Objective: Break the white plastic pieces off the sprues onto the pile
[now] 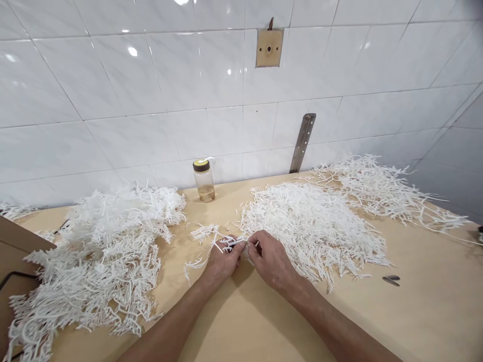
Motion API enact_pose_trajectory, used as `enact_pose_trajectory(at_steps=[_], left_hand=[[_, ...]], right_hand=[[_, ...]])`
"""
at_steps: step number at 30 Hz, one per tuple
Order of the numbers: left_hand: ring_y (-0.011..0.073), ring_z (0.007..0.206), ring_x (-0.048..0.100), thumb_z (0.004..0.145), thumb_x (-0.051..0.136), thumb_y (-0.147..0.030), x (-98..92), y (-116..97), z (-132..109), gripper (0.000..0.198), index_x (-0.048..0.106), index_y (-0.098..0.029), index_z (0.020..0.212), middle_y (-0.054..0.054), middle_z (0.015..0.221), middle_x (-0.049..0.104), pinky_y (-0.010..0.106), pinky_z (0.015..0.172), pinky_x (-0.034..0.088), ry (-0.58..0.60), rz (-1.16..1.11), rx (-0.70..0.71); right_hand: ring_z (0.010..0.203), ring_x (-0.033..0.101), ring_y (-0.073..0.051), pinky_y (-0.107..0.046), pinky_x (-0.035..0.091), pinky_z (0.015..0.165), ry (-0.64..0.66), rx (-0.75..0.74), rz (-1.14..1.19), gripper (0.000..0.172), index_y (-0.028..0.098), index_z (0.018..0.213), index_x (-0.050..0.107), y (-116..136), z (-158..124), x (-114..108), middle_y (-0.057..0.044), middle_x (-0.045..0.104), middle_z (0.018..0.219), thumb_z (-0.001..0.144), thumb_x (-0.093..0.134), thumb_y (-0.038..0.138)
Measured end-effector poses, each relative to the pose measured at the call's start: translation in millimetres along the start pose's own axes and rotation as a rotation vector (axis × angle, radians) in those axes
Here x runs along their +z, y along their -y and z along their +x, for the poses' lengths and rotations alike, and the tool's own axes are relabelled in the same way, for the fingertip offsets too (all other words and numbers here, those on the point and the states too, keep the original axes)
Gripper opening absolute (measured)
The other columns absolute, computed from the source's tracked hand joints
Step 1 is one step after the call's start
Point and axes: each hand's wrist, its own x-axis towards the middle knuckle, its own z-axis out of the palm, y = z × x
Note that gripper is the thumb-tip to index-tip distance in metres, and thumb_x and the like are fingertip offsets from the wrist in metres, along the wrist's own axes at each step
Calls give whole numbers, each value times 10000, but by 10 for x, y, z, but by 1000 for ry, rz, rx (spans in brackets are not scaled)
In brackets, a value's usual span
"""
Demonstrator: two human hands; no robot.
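Note:
My left hand [222, 261] and my right hand [268, 259] meet at the middle of the wooden table [415, 322], fingers pinched together on a small cluster of white plastic pieces [226, 242]. Something small and dark shows between the fingertips; I cannot make it out. A loose branch of the white pieces [199, 251] trails left from my left hand. Just right of my right hand lies a flat heap of white plastic pieces [309, 226].
A tall pile of white branched plastic [101, 251] fills the left side, another spread [381, 188] lies far right. A small jar with a dark lid [204, 179] stands by the tiled wall. A small metal tool [391, 280] lies at right. A brown box edge [15, 251] is at far left.

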Motion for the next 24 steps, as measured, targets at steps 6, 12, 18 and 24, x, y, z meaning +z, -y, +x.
enact_pose_trajectory(at_steps=[6,12,18,24], left_hand=[[189,696,564,832,525,-359,59,11,6,247,600,-197,661,26,692,631,300,688,437,-66,116,126],[178,656,528,826,530,-343,50,31,56,246,585,-193,640,8,631,587,294,649,406,-35,98,67],[111,520,390,797,617,-398,15,19,-18,299,502,-195,611,-45,536,443,251,537,328,14,-196,56],[63,427,259,740,691,-510,33,5,-26,431,431,-203,585,-85,449,331,226,448,208,69,-440,-14]], right_hand=[[688,547,-164,-279,368,613,6,-55,-127,125,192,810,533,-17,-15,7,-23,592,801,913,472,153],[631,517,-150,-269,315,538,-41,-134,-308,117,182,836,528,-12,-8,128,-37,583,825,923,464,136],[585,472,-151,-276,315,538,-257,-9,-355,147,197,757,475,-157,131,-94,-37,541,750,872,454,108],[603,488,-170,-314,368,638,-557,137,-271,70,209,759,487,-403,254,-511,-13,540,682,809,537,204]])
